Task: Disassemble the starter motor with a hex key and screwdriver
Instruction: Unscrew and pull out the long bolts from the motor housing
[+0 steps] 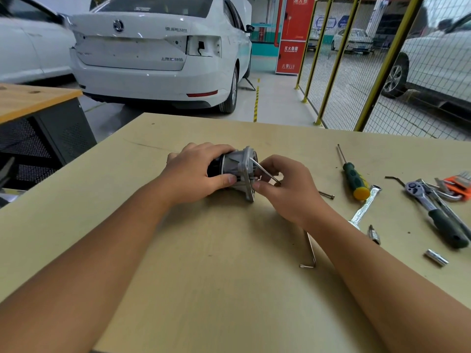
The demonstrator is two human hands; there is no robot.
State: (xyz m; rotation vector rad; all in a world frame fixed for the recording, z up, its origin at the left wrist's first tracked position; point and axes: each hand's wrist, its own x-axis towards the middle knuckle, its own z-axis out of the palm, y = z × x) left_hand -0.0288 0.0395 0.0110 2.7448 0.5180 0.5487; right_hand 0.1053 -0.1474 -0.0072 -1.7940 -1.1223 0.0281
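Starter motor [235, 171] on its side — both hands on it
Left hand [196, 171] clasps the body; right hand [283, 184] pinches a hex key [263, 170] at the flange.

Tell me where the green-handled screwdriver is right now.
In the head view the screwdriver lies unused on the table, right of the right hand, between a loose bolt and the ratchet wrench.

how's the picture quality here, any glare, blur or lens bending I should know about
Head view: wide-angle lens bows the yellow fence posts and the beige wooden tabletop; soft, even light, faint shadows; small highlight on the white car's bumper; the silver-flanged starter motor is sharp, forearms near the frame's bottom slightly soft.
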